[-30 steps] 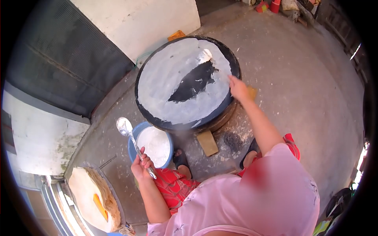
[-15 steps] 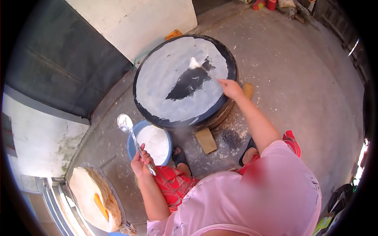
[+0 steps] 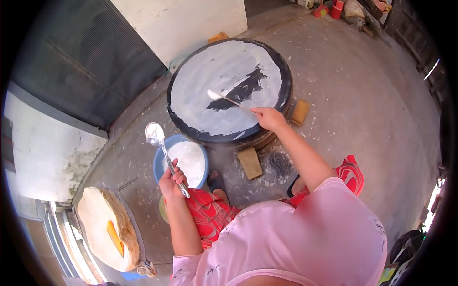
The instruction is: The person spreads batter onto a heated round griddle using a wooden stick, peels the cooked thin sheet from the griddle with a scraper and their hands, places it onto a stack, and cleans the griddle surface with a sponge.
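My left hand (image 3: 173, 181) is closed round the handle of a large metal ladle (image 3: 155, 134), its bowl up and smeared with white batter, beside a blue tub (image 3: 157, 167) of white batter (image 3: 187, 162). With my right hand (image 3: 269, 118) I grip a thin-handled spreader (image 3: 229, 99) over the near right part of a large round black griddle (image 3: 177, 117). The spreader's white-coated end is at the left end of a dark uncovered patch. A pale batter layer (image 3: 200, 71) covers most of the griddle.
A stack of thin round sheets (image 3: 98, 224) with an orange tool (image 3: 114, 237) on top lies at the lower left. Near the griddle are a yellowish block (image 3: 250, 163), another block (image 3: 299, 112) and a dark scrubber (image 3: 280, 163). A dark screen (image 3: 81, 62) stands at left.
My right hand has moved left and toward me, and the spreader's end has swept from the patch's upper right to its left end. The dark patch is narrower. The ladle stays in my left hand.
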{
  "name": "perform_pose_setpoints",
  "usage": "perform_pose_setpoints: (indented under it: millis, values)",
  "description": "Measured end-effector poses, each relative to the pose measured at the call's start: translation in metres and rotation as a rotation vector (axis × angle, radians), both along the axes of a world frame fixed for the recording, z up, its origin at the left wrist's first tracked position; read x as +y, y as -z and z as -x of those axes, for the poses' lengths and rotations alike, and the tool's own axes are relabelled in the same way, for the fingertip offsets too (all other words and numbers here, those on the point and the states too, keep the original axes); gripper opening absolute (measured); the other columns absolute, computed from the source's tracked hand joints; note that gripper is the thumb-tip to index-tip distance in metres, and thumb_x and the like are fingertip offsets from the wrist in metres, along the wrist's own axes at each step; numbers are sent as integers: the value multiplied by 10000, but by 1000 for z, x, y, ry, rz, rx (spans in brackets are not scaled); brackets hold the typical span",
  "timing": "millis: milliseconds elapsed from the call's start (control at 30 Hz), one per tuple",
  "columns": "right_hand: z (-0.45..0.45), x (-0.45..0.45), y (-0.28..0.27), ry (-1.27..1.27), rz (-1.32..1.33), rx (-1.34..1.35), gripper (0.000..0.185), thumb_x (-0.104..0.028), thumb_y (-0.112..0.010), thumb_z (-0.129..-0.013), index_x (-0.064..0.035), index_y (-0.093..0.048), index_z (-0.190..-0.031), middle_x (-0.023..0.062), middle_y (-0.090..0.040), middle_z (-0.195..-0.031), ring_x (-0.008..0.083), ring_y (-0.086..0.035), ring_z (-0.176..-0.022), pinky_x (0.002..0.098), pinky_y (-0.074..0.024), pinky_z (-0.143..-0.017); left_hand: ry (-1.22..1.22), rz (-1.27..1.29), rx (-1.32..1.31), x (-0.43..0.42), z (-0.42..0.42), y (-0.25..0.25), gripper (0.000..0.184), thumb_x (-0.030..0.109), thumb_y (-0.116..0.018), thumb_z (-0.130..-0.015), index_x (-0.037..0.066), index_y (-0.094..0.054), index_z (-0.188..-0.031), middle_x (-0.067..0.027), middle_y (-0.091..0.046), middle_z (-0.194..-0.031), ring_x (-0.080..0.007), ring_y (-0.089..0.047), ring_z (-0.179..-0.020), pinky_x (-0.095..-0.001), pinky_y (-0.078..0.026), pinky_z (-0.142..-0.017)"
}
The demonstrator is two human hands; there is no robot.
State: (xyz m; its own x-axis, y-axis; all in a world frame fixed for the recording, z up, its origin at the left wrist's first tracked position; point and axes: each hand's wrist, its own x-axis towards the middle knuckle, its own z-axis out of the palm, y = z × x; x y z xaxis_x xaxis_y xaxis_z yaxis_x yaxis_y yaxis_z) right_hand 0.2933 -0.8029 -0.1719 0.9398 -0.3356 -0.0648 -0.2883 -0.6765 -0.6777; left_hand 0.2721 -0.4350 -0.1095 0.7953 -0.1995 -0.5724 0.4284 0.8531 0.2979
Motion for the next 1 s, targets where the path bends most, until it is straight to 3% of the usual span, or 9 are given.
perform_pose_setpoints:
  millis: [100,267,333,500,600,800,900,967,1000]
  values:
    - [13,-13,-29,79,-44,104,274,-233,-490,-831,-226,-591,-1086,98,-609,-1011,258,-578,-930,332,-446,-805,13,-32,-10,0,0,1,313,187,-342,-905,-41,-459,-1084,-59,-463,-699,-104,-379,-480,-214,-321,-394]
    - [-8,-6,48,7,-54,-142,271,-232,-480,-834,-233,-597,-1079,99,-614,-995,268,-588,-892,327,-453,-784,20,-38,-38,-2,0,1,313,186,-338,-906,-42,-455,-1085,-60,-461,-698,-102,-378,-484,-209,-320,-394]
    - [6,12,-3,-120,28,55,266,-226,-484,-824,-231,-608,-1059,99,-618,-980,282,-586,-879,334,-458,-779,22,-27,-34,0,2,1,313,187,-336,-906,-42,-456,-1083,-61,-461,-699,-102,-378,-486,-209,-320,-394]
    - [37,-18,-62,-124,340,-35,309,-162,-556,-722,-222,-629,-1017,50,-631,-874,243,-593,-813,333,-481,-702,37,-20,-38,2,1,2,314,188,-335,-907,-43,-458,-1080,-63,-461,-699,-105,-379,-485,-213,-323,-394]
    - [51,24,-25,-2,514,-365,413,-94,-530,-691,-189,-581,-1090,50,-599,-838,243,-572,-776,345,-479,-652,33,-25,-46,0,2,1,311,183,-341,-904,-44,-463,-1078,-63,-462,-697,-104,-381,-484,-212,-323,-391]
    - [55,63,25,-238,757,-332,385,-122,-467,-743,-129,-533,-1123,29,-532,-771,205,-534,-679,336,-443,-560,46,11,-19,2,0,2,338,191,-321,-911,-59,-452,-1097,-62,-463,-694,-93,-394,-485,-209,-328,-389]
    - [42,30,18,-98,730,-285,433,-72,-515,-679,-149,-545,-1104,53,-541,-781,238,-545,-692,363,-456,-576,44,-43,-44,3,2,4,348,199,-316,-915,-61,-451,-1102,-61,-465,-694,-94,-398,-483,-208,-329,-384]
    - [37,21,13,94,315,-309,448,-62,-521,-669,-165,-551,-1103,80,-544,-780,265,-566,-732,390,-469,-625,29,-35,-27,1,3,0,329,190,-329,-909,-54,-460,-1088,-63,-464,-691,-100,-389,-476,-212,-326,-384]
    - [41,26,9,99,316,-311,448,-62,-521,-669,-165,-551,-1103,80,-544,-780,265,-566,-732,390,-469,-625,10,-33,-12,1,3,-2,311,181,-342,-903,-47,-469,-1073,-65,-464,-687,-107,-379,-469,-216,-323,-385]
